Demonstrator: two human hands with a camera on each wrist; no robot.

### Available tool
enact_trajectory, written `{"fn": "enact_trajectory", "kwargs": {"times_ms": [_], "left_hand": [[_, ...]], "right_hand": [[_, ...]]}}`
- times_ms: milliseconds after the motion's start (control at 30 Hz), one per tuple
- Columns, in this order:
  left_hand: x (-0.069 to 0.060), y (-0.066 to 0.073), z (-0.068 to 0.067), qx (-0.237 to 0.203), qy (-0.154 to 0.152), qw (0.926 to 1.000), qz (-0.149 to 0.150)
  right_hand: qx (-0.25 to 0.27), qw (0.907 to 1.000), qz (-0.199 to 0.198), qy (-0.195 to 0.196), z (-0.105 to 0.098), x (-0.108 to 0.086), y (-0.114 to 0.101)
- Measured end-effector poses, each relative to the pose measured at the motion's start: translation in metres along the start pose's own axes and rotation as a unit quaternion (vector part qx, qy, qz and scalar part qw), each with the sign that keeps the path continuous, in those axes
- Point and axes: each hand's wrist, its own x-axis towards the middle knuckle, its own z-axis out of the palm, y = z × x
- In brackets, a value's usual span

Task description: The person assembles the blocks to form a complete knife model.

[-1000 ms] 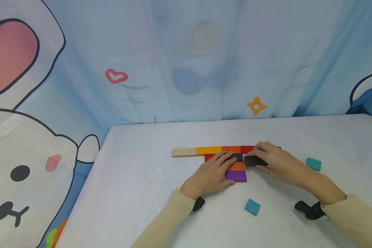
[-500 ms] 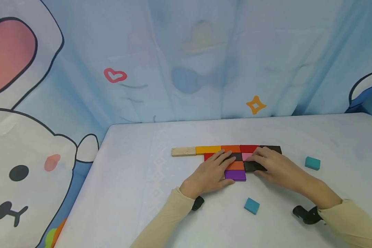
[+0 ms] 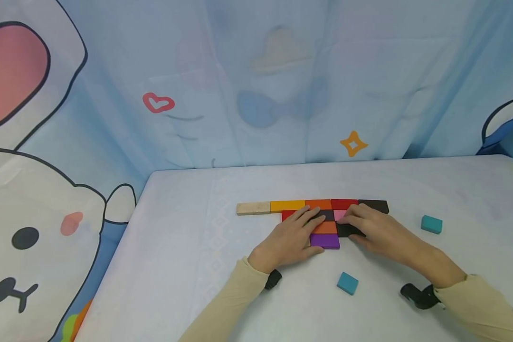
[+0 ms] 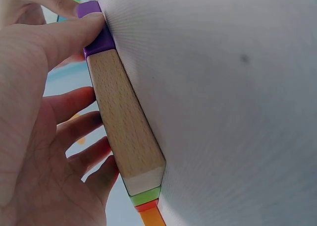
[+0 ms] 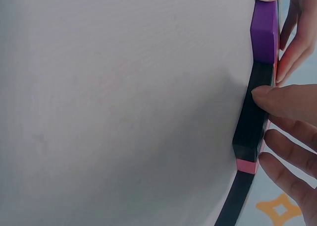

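Observation:
Coloured wooden blocks lie side by side in rows on the table. My left hand (image 3: 287, 241) rests over the left part of them, fingers spread on top, its thumb against the purple block (image 4: 96, 30). Beside the thumb runs a plain wood block (image 4: 126, 122), with a green block (image 4: 146, 195) beyond it. With my right hand (image 3: 380, 233) I pinch a black block (image 5: 253, 112), thumb on its near side. That block sits against the orange block (image 3: 326, 227) and in front of a pink block (image 3: 339, 215). My hands hide part of the rows.
The back row has a plain wood block (image 3: 253, 208), a yellow block (image 3: 287, 206), a red block (image 3: 344, 204) and another black block (image 3: 374, 205). Two teal blocks lie loose, one teal block (image 3: 347, 283) in front, another teal block (image 3: 432, 224) at right. A blue curtain (image 3: 282, 95) hangs behind.
My right hand has brought the black block slightly toward me and against the orange block, and the back row's black block has come into view. My left hand has stayed in place.

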Motion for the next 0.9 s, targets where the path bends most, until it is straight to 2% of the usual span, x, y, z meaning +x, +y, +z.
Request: {"fn": "enact_trajectory", "kwargs": {"times_ms": [333, 533, 733, 900], "left_hand": [[0.0, 0.001, -0.001, 0.004, -0.002, 1.0, -0.001], [0.0, 0.001, -0.001, 0.01, -0.002, 1.0, 0.0], [-0.001, 0.001, -0.001, 0.006, -0.001, 1.0, -0.002], [-0.001, 0.002, -0.001, -0.001, 0.001, 1.0, -0.001]], "right_hand": [[0.003, 0.9999, 0.005, -0.011, 0.0, 0.002, -0.002], [0.002, 1.0, 0.005, -0.004, -0.001, 0.001, -0.003], [0.019, 0.9979, 0.062, -0.004, -0.012, -0.01, 0.002], [0.015, 0.9922, 0.124, -0.01, -0.023, -0.028, 0.023]]}}
